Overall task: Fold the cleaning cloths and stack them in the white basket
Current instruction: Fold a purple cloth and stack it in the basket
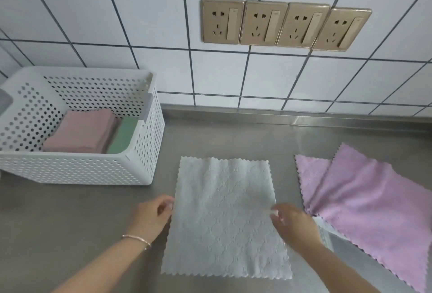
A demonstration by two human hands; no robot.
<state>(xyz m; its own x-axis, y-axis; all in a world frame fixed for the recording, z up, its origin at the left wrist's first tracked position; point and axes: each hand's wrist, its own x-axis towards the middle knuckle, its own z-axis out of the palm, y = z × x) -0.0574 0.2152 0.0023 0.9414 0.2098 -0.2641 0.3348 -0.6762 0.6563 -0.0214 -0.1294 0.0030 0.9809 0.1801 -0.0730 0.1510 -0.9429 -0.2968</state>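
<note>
A pale grey-white cleaning cloth [224, 218] lies spread flat on the steel counter in front of me. My left hand [152, 216] is at the middle of its left edge, fingers curled and pinching that edge. My right hand [293, 222] is at the middle of its right edge, fingertips pinching the cloth there. A lilac cloth [369, 206] lies loosely spread to the right, one corner folded over. The white perforated basket [77, 171] stands at the left and holds a folded pink cloth [81, 132] with a folded green cloth [122, 136] beside it.
The steel counter [70, 218] meets a white tiled wall at the back. Several gold wall sockets [285, 26] sit on the wall above the counter. A thin bracelet is on my left wrist.
</note>
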